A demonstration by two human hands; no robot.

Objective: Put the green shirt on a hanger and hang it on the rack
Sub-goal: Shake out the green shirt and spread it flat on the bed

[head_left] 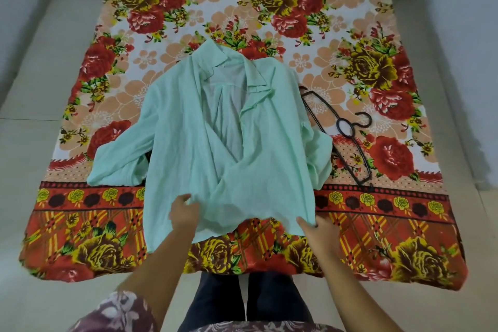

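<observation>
1. Both hands have the green shirt (pixel 188 129) by its bottom hem: our left hand (pixel 183 213) curls its fingers into the cloth, our right hand (pixel 315 232) pinches the hem corner, thumb on top
2. Shirt lies spread over the middle of the floral bedsheet (pixel 377 210), collar toward the far edge, hem at the near edge
3. Black hanger (pixel 337 127) lies flat just beside the shirt's sleeve, toward the right edge, hook pointing right
</observation>
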